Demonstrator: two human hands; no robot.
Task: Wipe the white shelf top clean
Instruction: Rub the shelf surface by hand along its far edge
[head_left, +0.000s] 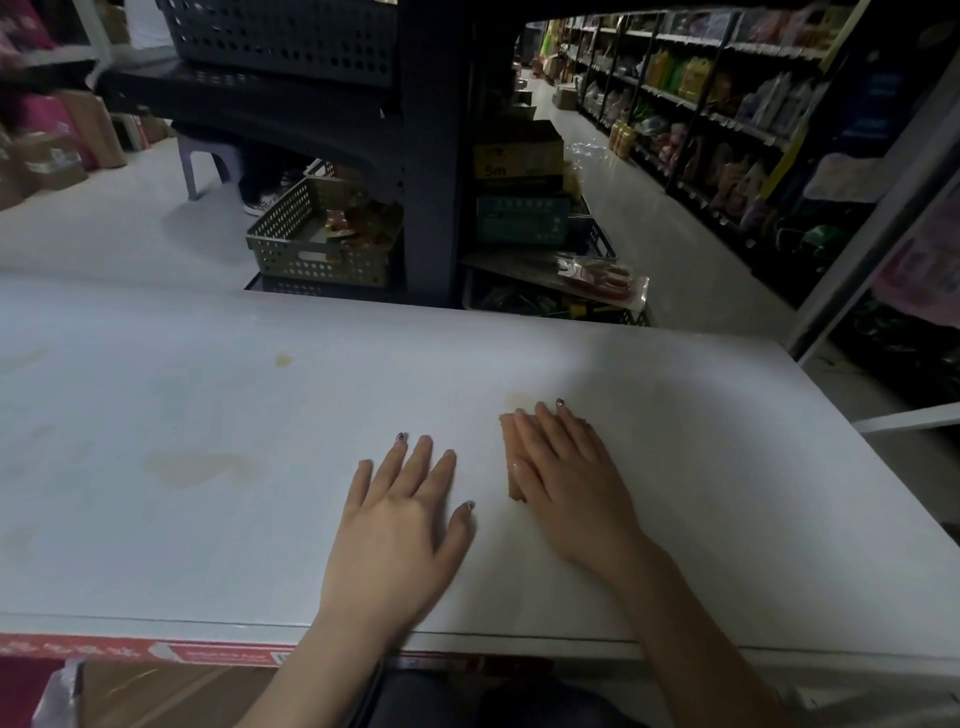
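While the left hand lies spread flat, the right hand presses flat-fingered on a brownish cloth. Faint stains blotch the smooth white shelf top.

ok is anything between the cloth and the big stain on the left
Yes, the left hand lies flat on the shelf top, right between the cloth under the right hand and the big stain.
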